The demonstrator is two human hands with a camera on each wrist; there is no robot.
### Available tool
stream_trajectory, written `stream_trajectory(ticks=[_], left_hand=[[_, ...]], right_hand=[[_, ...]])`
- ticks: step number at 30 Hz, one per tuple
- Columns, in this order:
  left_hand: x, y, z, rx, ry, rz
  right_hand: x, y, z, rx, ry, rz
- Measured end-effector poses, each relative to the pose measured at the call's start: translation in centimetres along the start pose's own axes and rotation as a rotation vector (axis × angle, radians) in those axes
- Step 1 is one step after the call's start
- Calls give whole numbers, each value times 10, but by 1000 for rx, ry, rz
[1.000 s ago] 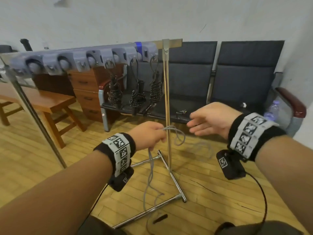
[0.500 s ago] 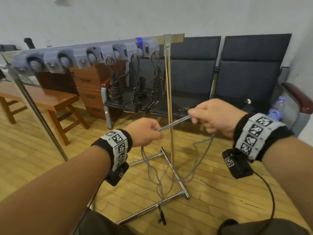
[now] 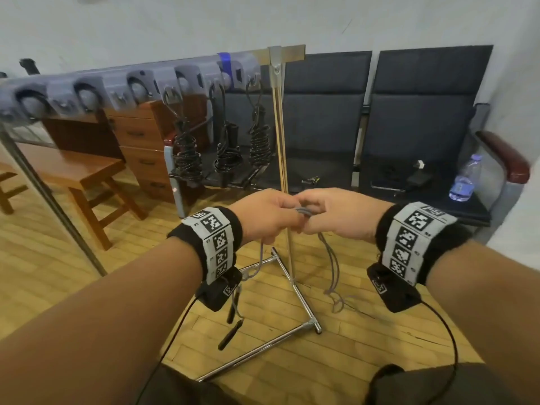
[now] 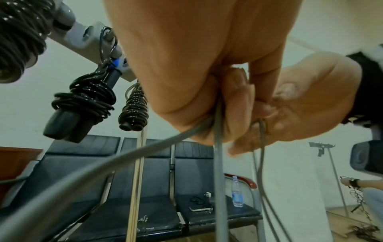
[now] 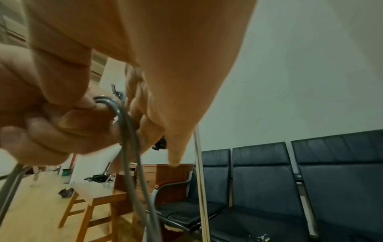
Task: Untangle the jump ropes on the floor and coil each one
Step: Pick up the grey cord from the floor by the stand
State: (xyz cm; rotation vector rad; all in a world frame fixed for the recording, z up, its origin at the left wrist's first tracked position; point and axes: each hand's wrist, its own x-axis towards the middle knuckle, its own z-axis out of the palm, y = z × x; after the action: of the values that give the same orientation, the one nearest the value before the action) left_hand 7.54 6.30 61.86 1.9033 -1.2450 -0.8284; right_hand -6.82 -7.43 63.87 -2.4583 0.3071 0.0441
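Grey jump rope (image 3: 304, 212): gathered into short loops at frame centre, pinched between both hands where they meet in front of the upright pole of a metal stand (image 3: 280, 147). Long axis of the free strands runs vertically; they hang down from the fists toward the floor, one group below the left hand, one below the right. Two dark handles (image 3: 231, 331) dangle low, lower centre of the head view, pointing downward just above the boards

Left hand (image 3: 264, 219): fingers curled round the rope bundle, strands leaving the bottom of the fist

Right hand (image 3: 340, 219): fingers curled, gripping the looped strands, touching the left hand

Black coiled ropes (image 3: 225, 153): three bundles hanging from hooks on a grey rack (image 3: 131, 86) across the upper left, each wound lengthwise, long axis vertical

Surface: wooden floor (image 3: 52, 258) of light plank strips; the stand's chrome base bars lie on it at lower centre

Room: pale wall behind; row of dark padded chairs (image 3: 423, 118) at upper right, a water bottle (image 3: 465, 178) standing on the rightmost seat; wooden bench (image 3: 79, 173) and drawer cabinet (image 3: 140, 147) at left
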Motion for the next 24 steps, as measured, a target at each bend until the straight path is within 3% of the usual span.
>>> stream_trajectory(ticks=[2,7,10,14,19,21,24], left_hand=[[0,-3,-4,37,24,-14],[-2,-41,-12,407,161,-101],[-6,-76,-16,302,260,-182],[-8,-114,-17,269,351,-234],[-1,-142,-9,239,362,-289],[3,-146,-4,175,357,-312],[10,-139,2,-66,285,-285]], right_hand=[[1,-6,3,29,15,7],[-5,11,-16,33,177,29],[-9,38,-33,136,339,105],[-10,79,-49,448,544,144],[-8,119,-55,437,713,263],[-6,125,-51,195,629,307],[3,103,-24,-239,209,331]])
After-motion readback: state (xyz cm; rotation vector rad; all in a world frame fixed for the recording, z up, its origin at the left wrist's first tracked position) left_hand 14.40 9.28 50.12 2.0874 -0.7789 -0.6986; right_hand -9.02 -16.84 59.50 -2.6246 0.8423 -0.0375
